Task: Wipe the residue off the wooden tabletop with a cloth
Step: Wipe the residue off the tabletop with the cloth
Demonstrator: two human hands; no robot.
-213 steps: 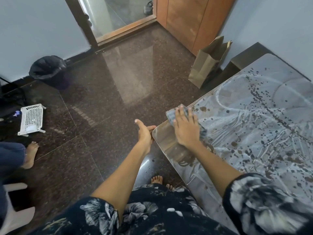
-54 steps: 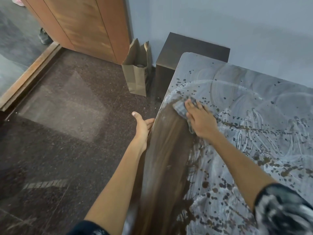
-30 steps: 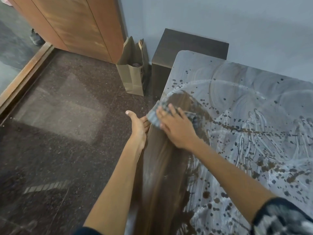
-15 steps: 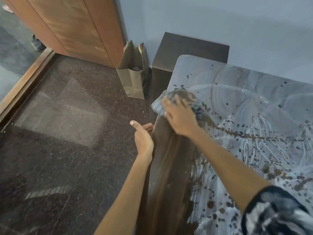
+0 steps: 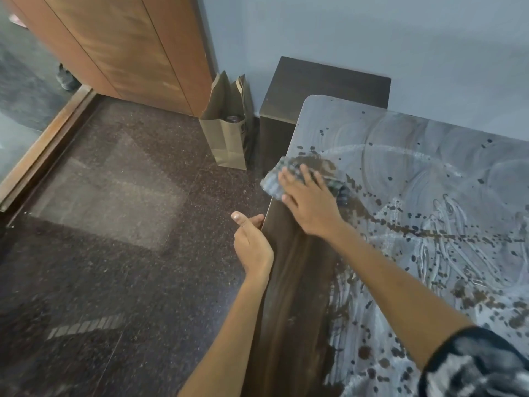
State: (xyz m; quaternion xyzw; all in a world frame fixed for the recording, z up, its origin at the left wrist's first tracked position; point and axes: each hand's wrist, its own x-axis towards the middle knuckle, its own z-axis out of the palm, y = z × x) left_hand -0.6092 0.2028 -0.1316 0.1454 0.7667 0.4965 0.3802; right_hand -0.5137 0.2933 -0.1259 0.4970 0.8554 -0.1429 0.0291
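Right hand (image 5: 310, 206) lies flat with fingers spread, pressing the grey checked cloth (image 5: 276, 181) onto the left edge of the wooden tabletop (image 5: 294, 282), part of the cloth overhanging; left hand (image 5: 252, 242) is cupped against that edge just below, thumb up, holding nothing that I can see. I judge the job barely begun: one dark strip along the left edge shows clean wood, while whitish residue (image 5: 446, 179) and brown spatter cover the rest.
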